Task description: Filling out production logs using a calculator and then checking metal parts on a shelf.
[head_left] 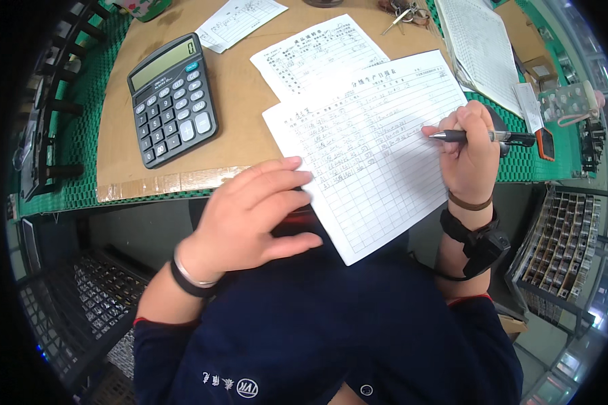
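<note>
Form (380,206) overhanging desk (243,128) edge, pen (518,139) in right hand (469,160), calculator (171,101) well apart

Illum. bright, approx. even over tan desktop (243,101); dimmer below. Lined form (378,209) pale, nr. washed-out at upper L. Dark shirt (304,324) low in detail. Glare spots lower R. Fisheye distort. bows desktop edge; 4 corners black, periph. soft.

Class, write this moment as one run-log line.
left hand: beside form, left edge | right hand: holds pen above form | calculator: left of form
</note>
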Motion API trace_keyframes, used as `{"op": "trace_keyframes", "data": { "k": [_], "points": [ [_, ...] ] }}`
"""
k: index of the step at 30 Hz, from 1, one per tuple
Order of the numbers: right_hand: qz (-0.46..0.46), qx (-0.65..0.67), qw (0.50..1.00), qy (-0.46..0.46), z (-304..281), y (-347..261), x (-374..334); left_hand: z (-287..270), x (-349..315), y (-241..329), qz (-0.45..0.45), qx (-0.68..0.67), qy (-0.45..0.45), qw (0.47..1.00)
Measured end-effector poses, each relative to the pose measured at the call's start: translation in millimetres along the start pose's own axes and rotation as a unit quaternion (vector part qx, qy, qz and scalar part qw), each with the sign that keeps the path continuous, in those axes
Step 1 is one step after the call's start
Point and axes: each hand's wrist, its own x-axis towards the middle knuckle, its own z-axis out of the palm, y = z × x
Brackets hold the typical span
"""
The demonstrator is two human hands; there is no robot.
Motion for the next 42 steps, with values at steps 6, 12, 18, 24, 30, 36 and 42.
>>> {"op": "trace_keyframes", "data": {
  "k": [6, 12, 18, 24, 30, 36, 42],
  "points": [
    [0.077, 0.073, 0.994, -0.018, -3.0, -7.5, 2.1, -72.8, 42.0, 16.5, -0.067, 0.064, -0.11, 0.99],
    [0.077, 0.119, 0.989, -0.043, -6.2, -4.8, 4.8, -91.8, 126.9, 4.2, -0.035, 0.261, -0.206, 0.942],
    [0.099, 0.156, 0.981, -0.051, -4.6, -6.2, 5.1, -0.9, 198.0, -59.1, -0.053, 0.297, -0.252, 0.92],
    [0.114, 0.164, 0.979, -0.043, -9.4, -3.3, 4.0, 28.4, 224.7, -42.9, -0.119, 0.259, -0.321, 0.903],
    [0.116, 0.165, 0.978, -0.059, -9.7, -3.8, 4.7, 22.1, 222.5, -57.7, -0.078, 0.308, -0.355, 0.879],
    [0.116, 0.147, 0.981, -0.056, -6.9, -5.2, 3.6, -18.8, 202.1, -72.6, -0.012, 0.303, -0.073, 0.95],
    [0.127, 0.146, 0.98, -0.047, -7.2, -1.8, 4.7, -53.9, 133.6, -16.6, -0.093, 0.237, 0.057, 0.965]
  ]
}}
